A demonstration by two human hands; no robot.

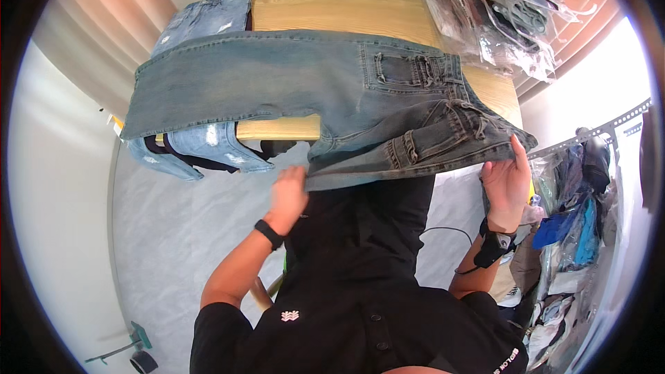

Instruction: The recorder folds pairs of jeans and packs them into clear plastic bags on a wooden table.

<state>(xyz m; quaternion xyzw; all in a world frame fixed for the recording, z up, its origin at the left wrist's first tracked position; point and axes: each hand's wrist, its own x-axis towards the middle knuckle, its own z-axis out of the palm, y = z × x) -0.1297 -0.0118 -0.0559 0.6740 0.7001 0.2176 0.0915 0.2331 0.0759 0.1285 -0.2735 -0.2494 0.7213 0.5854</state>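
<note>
Washed blue-grey denim jeans lie across a wooden table, waistband to the right and one leg stretched left. The nearer leg is lifted and partly folded in front of the table's near edge. My left hand, blurred and wearing a black wristband, grips this leg at its left end; the fingertips are hard to make out. My right hand holds the near corner of the waistband, fingers along its outer side. Frayed-edge pockets show on the upper part of the jeans.
Under the jeans, lighter distressed denim lies on the wooden table and hangs over its near edge. Plastic-bagged garments are piled at the back right. Bagged clothes fill a metal rack on the right. A cable hangs from my right wrist device.
</note>
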